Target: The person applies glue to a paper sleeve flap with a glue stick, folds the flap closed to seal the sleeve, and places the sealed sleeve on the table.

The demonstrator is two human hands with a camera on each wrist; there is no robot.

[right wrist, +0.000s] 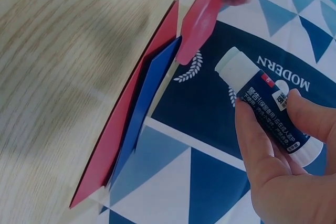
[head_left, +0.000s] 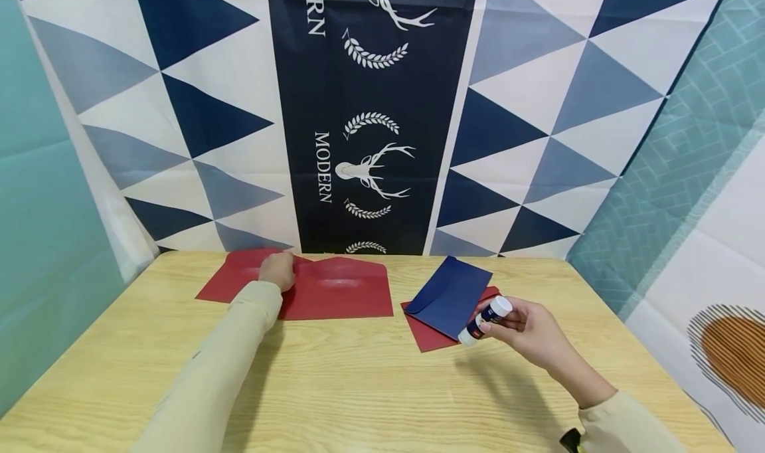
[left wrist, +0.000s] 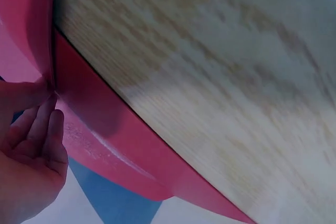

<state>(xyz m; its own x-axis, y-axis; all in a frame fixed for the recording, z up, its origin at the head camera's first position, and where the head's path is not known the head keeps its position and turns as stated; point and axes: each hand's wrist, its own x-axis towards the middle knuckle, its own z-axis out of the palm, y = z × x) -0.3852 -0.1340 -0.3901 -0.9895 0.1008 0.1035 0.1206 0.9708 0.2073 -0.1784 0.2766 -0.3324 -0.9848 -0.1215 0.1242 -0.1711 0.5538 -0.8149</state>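
My left hand (head_left: 277, 271) pinches the edge of a red paper envelope (left wrist: 31, 19) between thumb and fingertips, where two red envelopes meet at the back of the table. One red envelope (head_left: 230, 278) shows left of that hand and the other (head_left: 343, 292) spreads to its right with its flap up. In my right hand (head_left: 534, 333) is a white-ended glue stick (right wrist: 275, 114) with a dark blue label, gripped between thumb and fingers above the table. Its cap seems to be on. Close behind it, a blue envelope (head_left: 451, 293) lies on a smaller-looking red envelope (head_left: 427, 333).
The wooden table (head_left: 370, 393) ends at a patterned cloth wall (head_left: 364, 107) just behind the envelopes. Hanging fabric closes off the left (head_left: 54, 194) and the right (head_left: 657, 174). A small black and yellow object (head_left: 572, 440) shows at my right sleeve.
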